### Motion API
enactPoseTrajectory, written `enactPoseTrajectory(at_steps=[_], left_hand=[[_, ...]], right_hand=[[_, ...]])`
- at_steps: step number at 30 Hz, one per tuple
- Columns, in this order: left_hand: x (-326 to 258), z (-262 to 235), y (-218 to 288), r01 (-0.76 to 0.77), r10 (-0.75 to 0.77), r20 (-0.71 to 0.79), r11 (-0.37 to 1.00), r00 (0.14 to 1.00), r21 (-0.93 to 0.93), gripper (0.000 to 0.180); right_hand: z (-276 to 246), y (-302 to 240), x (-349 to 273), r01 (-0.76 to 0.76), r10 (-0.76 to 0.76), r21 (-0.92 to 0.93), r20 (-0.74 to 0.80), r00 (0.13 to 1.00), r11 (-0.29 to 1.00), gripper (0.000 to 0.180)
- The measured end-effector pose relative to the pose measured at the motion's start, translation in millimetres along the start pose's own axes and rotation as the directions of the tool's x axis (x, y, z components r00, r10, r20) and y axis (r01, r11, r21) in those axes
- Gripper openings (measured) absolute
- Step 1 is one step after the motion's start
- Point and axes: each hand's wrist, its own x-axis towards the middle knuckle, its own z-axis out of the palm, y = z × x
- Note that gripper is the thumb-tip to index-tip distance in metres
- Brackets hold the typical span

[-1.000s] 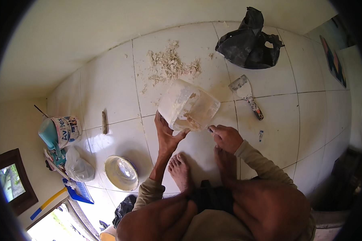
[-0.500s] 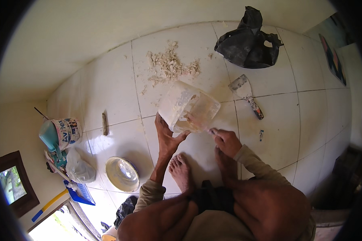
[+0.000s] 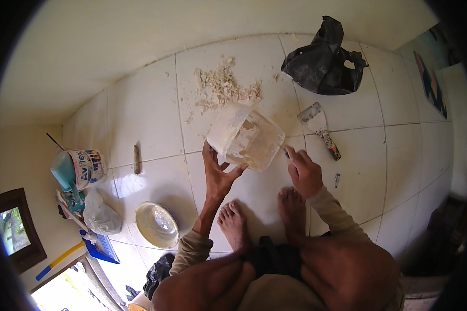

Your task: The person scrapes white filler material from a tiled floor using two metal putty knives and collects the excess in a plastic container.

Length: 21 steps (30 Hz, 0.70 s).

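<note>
Watching from afar through the head camera, I had a floor (image 3: 150, 114) of pale tiles spread below me, reaching to the foot of a wall. Near that wall a crumpled black bag (image 3: 321, 65) lay toward the right. Nearer the middle, the translucent plastic container (image 3: 246, 137) sat tilted between the 2 hands, patched with dried pale residue; I couldn't tell whether it touched the tiles. Off to the left stood a white bucket (image 3: 91, 176), a teal dipper (image 3: 62, 171) at its mouth. A pale basin (image 3: 151, 220) rested to the left of the 2 bare feet (image 3: 232, 223). Just beyond the container spread a heap of pale flakes (image 3: 223, 85). A scraper (image 3: 320, 130) with a crusted blade lay on the right. I saw the left hand (image 3: 220, 179) gripping the container's near lower edge, its thumb facing the body. The right hand (image 3: 304, 173), just beside the container, was curled closed. Left of the container lay a short stick (image 3: 136, 159). A slim item (image 3: 287, 153), mostly hidden, poked from the right fingers. Smallest was a bluish scrap (image 3: 337, 180) below the scraper.
</note>
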Motion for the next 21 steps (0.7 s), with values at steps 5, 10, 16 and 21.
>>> enactPoseTrajectory(at_steps=[5, 10, 16, 21], left_hand=[[0, 6, -2, 0.038, -0.037, -0.025, 0.997, 0.999, 0.060, 0.118], [0, 4, 1, 0.053, -0.052, -0.012, 0.989, 0.999, 0.137, 0.119], [-1, 2, -4, -0.002, 0.001, 0.010, 0.996, 1.000, 0.092, 0.118], [1, 3, -4, -0.009, 0.009, 0.011, 0.999, 1.000, 0.038, 0.116]], right_hand=[[29, 18, -14, 0.013, 0.016, -0.263, 0.106, 0.994, 0.965, 0.044], [6, 15, -11, 0.025, -0.008, -0.103, 0.165, 0.986, 0.994, 0.042], [12, 8, -18, -0.093, 0.072, 0.048, 0.331, 0.941, 0.994, 0.032], [19, 15, -19, -0.112, 0.107, -0.005, 0.326, 0.939, 0.994, 0.034]])
